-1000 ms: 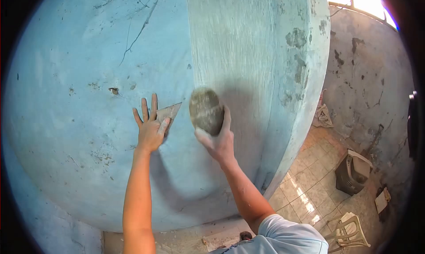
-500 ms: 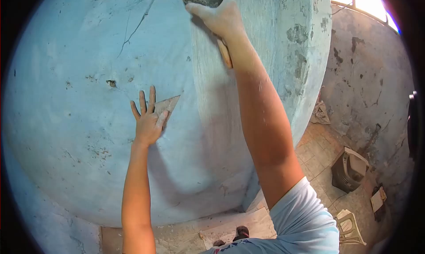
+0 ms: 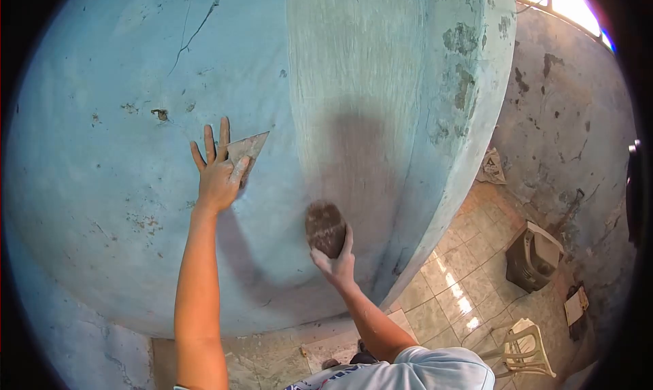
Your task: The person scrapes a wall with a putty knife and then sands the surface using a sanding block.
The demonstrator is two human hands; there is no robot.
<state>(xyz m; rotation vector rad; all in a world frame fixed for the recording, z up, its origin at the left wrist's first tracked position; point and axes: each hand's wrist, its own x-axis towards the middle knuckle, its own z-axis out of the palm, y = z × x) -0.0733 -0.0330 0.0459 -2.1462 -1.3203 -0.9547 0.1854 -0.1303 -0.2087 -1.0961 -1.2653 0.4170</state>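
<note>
Block (image 3: pixel 326 228), dark and oval, low over the pale streaked strip (image 3: pixel 354 57) of the blue wall (image 3: pixel 129 172), and the right hand (image 3: pixel 338 264) has it — thumb on one side, fingers wrapped along the other, open only as far as its width. Whether its face meets the surface, I can't tell from here. Good form, I'd judge: face flat, pressure even, strokes following those upright streaks so no rim digs in.

Across to the left hand (image 3: pixel 219 180): three fingers fanned wide, thumb pressing a triangular blade (image 3: pixel 246 147), forefinger mostly hidden. The tip points up toward the strip; best keep it lying close to the wall, out of the block's lane.

Now the room — bare wall parts block and blade, and the strip runs far up above the right hand. To its right comes a crease (image 3: pixel 406 186), a likely place to catch, then the wall's outer edge (image 3: pixel 501 91), well apart. Down at lower right, a chair (image 3: pixel 537 352) stands on the tiled floor (image 3: pixel 432 312), near the right arm's sleeve in view.
</note>
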